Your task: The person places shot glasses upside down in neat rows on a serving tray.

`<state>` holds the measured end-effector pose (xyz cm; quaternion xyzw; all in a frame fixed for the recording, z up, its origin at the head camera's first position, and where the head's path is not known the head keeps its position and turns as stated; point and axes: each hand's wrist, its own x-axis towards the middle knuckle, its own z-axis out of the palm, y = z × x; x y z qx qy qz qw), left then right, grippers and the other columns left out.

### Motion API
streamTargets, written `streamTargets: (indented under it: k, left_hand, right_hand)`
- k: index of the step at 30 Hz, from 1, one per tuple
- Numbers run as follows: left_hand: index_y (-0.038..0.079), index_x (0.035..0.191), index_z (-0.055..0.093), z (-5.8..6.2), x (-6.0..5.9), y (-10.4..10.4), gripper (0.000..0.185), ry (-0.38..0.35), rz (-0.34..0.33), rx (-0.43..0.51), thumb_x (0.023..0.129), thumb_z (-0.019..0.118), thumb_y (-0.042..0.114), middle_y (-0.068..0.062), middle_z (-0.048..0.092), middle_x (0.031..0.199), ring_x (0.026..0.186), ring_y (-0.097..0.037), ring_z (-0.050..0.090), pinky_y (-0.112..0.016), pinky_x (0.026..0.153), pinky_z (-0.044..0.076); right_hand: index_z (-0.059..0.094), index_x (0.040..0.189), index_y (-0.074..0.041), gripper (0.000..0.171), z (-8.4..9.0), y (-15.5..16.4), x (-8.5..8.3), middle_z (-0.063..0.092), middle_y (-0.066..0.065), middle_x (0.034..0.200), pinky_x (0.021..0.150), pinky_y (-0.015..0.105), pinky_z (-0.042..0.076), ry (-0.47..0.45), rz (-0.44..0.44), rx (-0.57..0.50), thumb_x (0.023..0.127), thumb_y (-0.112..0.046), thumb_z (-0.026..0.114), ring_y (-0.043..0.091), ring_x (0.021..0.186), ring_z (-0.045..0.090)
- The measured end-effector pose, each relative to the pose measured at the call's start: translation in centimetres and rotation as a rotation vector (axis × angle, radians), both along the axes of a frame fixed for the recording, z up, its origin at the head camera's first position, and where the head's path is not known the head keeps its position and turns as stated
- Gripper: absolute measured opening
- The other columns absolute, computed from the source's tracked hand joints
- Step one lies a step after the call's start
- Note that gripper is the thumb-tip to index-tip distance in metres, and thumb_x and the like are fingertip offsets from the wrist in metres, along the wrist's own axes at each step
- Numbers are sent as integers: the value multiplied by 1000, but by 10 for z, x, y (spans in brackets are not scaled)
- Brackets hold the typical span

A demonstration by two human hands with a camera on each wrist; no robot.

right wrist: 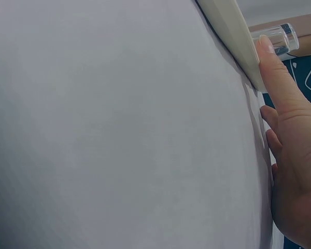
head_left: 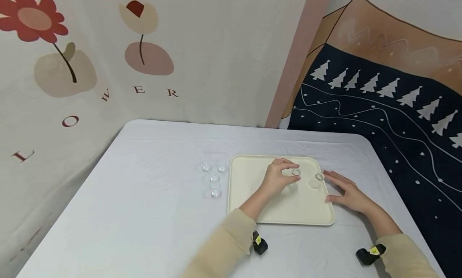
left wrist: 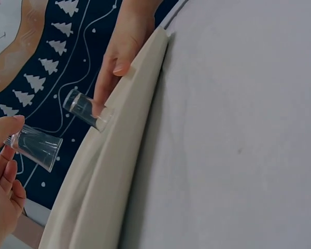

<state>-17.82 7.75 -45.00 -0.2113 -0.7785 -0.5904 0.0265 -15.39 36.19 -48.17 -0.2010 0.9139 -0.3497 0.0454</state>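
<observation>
On the white table (head_left: 159, 177), just left of the tray, stands a group of clear glasses (head_left: 215, 193); they look like four, but they overlap, so I am not fully sure. Next comes the pale tray (head_left: 243, 181), closer to the table's right edge than to its left edge. Above it, the left grip (head_left: 274, 177) is clamped on the held glass (left wrist: 40, 147), between thumb and fingers, and this glass is apart from the tray. Further right, the standing glass (left wrist: 82, 108) is on the tray near its right edge, and the right grip (head_left: 348, 193) is beside it, fingers extended, thumb apart, clamped on nothing. I judge the work to be at an early stage: one glass is set down, one is in the air, and the group is left outside the tray. Only the head view shows this group. The left wrist view gives both other glasses from the side, and there the wider end of the held glass seems to face down. The right wrist view lacks the held glass, but a digit overlaps the standing glass; whether it touches, I cannot tell.
</observation>
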Motion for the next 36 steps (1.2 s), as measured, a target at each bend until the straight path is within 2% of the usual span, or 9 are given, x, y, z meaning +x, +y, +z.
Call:
streamTargets:
  k: [10,16,28,36]
  left_hand:
    - [7,103,74,-9,-3,20,29,-4,-3,-44,75,82,7,2,65,102,93,-4,49,-18,80,43]
    - [6,103,74,-12,-4,27,29,42,-5,-81,75,82,7,-1,66,102,93,-6,51,-19,81,44]
    - [7,101,74,-18,-4,31,28,48,0,-110,75,82,8,-1,67,101,90,-8,52,-15,77,41]
    - [8,107,72,-15,-2,24,35,52,5,-125,74,84,12,0,66,105,94,-11,53,-16,80,43]
  right_hand:
    - [41,144,-6,77,-1,0,0,31,27,147,97,74,12,0,7,7,79,-24,79,54,133,18]
    - [41,143,-5,77,1,-1,1,32,28,147,97,74,12,7,10,5,79,-23,78,54,133,18]
    - [42,143,-5,77,1,0,1,31,27,147,97,74,13,-9,4,8,78,-24,79,54,133,18]
    - [42,143,-4,77,0,0,1,31,28,147,96,74,13,-5,8,-1,78,-24,79,55,133,18]
